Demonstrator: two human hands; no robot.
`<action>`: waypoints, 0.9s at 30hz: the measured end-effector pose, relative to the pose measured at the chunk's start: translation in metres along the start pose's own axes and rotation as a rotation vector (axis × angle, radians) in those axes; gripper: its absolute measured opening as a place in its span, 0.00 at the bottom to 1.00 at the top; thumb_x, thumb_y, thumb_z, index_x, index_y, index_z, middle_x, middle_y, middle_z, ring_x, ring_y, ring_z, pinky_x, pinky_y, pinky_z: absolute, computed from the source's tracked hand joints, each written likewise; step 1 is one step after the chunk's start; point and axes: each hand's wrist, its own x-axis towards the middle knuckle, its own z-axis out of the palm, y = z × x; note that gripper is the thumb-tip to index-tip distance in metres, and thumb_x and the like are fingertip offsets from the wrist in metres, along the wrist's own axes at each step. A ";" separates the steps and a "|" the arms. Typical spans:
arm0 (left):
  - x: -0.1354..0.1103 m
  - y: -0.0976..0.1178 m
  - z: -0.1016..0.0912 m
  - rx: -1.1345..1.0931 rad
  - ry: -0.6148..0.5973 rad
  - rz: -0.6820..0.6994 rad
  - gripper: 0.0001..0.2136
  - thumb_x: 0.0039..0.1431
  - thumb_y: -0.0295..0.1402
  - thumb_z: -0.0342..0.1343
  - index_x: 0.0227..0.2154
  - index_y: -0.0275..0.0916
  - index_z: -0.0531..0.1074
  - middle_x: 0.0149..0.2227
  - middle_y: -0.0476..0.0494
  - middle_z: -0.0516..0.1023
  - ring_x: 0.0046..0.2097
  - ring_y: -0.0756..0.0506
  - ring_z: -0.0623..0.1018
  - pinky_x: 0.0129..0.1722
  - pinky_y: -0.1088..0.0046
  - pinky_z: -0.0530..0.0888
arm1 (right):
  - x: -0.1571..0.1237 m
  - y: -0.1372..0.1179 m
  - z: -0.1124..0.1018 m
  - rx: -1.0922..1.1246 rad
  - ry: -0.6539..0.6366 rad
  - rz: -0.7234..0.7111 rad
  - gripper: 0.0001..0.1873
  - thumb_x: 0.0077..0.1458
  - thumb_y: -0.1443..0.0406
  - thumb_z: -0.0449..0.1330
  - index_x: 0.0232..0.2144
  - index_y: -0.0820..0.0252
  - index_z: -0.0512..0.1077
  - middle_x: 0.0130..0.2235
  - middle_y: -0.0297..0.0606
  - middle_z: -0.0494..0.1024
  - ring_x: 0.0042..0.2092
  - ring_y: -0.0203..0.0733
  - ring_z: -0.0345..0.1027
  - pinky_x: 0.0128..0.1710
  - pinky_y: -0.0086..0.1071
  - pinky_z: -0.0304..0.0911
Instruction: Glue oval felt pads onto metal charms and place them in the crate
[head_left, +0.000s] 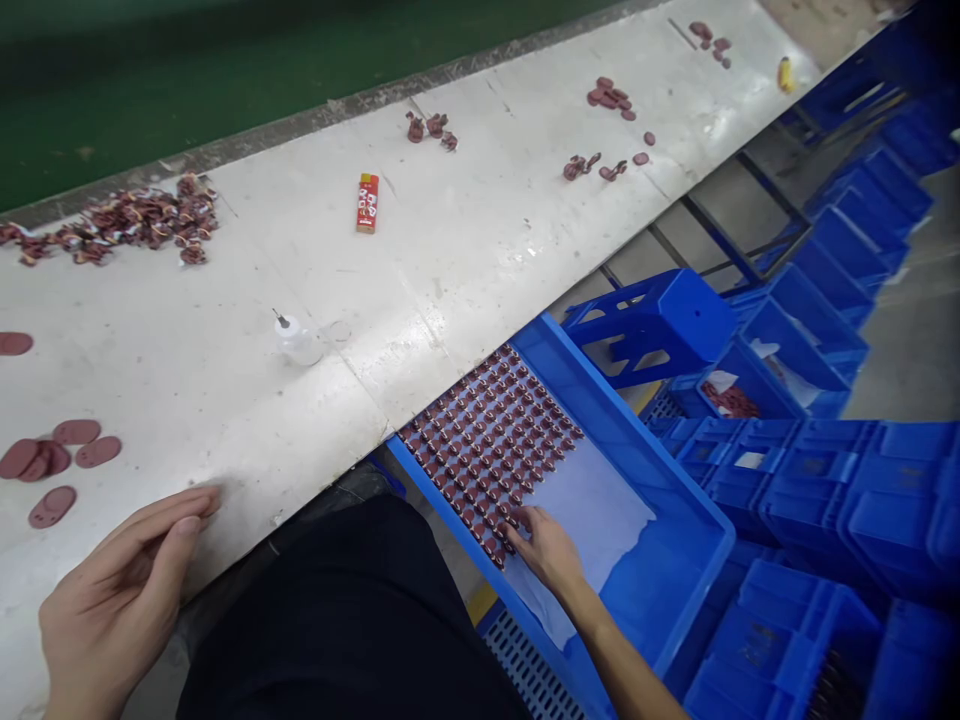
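Observation:
My right hand point(553, 553) reaches into a blue tray point(679, 540) beside the table, its fingertips closed on a small brown-red piece at the near end of the rows. Many such small pieces point(480, 440), each with a pale band, stand in close rows on a white sheet point(592, 510) in the tray. My fingers partly hide the piece. Over the table's front edge is my left hand point(120, 600), fingers stretched out, thumb close to them, nothing visible in it. Flat reddish-brown ovals point(52, 507) lie on the table just beyond it.
On the white table point(300, 420) are a small clear bottle with a needle tip point(298, 342), a red lighter point(367, 204) and a heap of brown-red pieces point(150, 217). A blue stool point(652, 325) and stacked blue crates point(795, 480) stand at the right.

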 end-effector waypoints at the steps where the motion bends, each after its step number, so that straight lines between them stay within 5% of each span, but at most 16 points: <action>1: 0.000 0.001 0.000 0.004 0.000 -0.003 0.09 0.57 0.40 0.64 0.37 0.44 0.83 0.42 0.46 0.85 0.45 0.43 0.84 0.57 0.68 0.76 | 0.001 -0.002 0.000 -0.006 0.006 0.004 0.16 0.66 0.57 0.61 0.51 0.60 0.73 0.51 0.42 0.77 0.48 0.44 0.74 0.49 0.44 0.72; 18: 0.001 0.014 0.000 0.030 -0.001 -0.057 0.10 0.57 0.44 0.63 0.35 0.44 0.82 0.41 0.45 0.86 0.46 0.41 0.83 0.58 0.62 0.77 | 0.009 -0.013 0.005 -0.028 0.029 0.018 0.15 0.66 0.57 0.60 0.50 0.60 0.73 0.52 0.42 0.77 0.49 0.44 0.74 0.49 0.44 0.72; 27: 0.000 0.008 0.000 0.023 0.007 -0.017 0.09 0.58 0.41 0.63 0.37 0.45 0.83 0.42 0.47 0.86 0.46 0.43 0.84 0.55 0.68 0.77 | 0.011 -0.011 0.008 -0.009 0.031 0.007 0.16 0.66 0.57 0.60 0.50 0.60 0.73 0.51 0.42 0.76 0.49 0.44 0.74 0.49 0.44 0.72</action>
